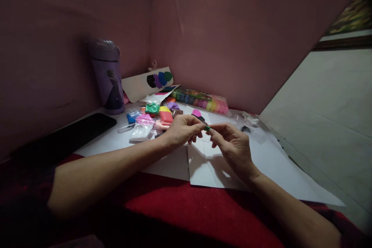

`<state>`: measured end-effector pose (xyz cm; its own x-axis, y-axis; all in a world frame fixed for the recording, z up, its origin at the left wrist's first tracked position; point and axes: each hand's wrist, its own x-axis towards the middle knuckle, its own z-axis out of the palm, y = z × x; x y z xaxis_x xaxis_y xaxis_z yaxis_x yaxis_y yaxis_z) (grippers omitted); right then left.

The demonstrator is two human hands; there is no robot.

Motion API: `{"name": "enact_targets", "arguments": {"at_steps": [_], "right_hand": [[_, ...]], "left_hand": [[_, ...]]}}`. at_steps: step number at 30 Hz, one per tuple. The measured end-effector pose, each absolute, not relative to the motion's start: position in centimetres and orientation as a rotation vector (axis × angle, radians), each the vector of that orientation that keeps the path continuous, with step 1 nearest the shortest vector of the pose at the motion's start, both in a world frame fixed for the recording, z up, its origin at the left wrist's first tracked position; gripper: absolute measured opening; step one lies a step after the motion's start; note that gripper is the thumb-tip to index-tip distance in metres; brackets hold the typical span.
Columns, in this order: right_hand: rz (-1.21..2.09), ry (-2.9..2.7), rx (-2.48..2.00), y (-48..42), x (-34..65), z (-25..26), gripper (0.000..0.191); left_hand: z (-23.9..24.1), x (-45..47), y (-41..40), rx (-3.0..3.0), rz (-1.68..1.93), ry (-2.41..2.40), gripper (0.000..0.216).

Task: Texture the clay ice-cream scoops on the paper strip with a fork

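Observation:
Between my two hands, a small piece of green modelling clay point(207, 128) is pinched above the white papers. My left hand point(181, 130) grips its left end with thumb and forefinger. From the other side, my right hand point(234, 145) holds the right end the same way. Below them lies a white sheet point(202, 174) in the shadow of the hands. Just beyond the fingers, a bright pink clay patch point(197, 112) and some black clay sit on the paper, partly hidden.
Bagged clay in several colours, including a red packet point(166, 116), is heaped left of my hands. Behind are a card with coloured clay patches point(142, 85) and a long clear pack point(200, 99). A purple tumbler point(109, 79) and a black phone point(65, 135) stand left.

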<state>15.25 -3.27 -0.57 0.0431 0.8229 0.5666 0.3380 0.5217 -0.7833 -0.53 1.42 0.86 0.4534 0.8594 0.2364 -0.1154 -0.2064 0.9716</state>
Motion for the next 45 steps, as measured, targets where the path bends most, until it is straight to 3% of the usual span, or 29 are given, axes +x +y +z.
{"name": "enact_targets", "arguments": {"at_steps": [8, 17, 45], "right_hand": [[0.514, -1.418, -1.023, -2.49, 15.81, -0.65, 0.012], [0.587, -1.530, -0.986, -2.80, 15.26, -0.63, 0.016], [0.413, -1.639, -1.071, -3.27, 15.35, -0.94, 0.010]], "left_hand": [[0.97, -1.02, 2.05, 1.410, 1.216, 0.685, 0.022], [0.42, -0.71, 1.73, 1.475, 0.938, 0.617, 0.024], [0.86, -0.56, 1.22, 1.648, 0.907, 0.667, 0.017]]}}
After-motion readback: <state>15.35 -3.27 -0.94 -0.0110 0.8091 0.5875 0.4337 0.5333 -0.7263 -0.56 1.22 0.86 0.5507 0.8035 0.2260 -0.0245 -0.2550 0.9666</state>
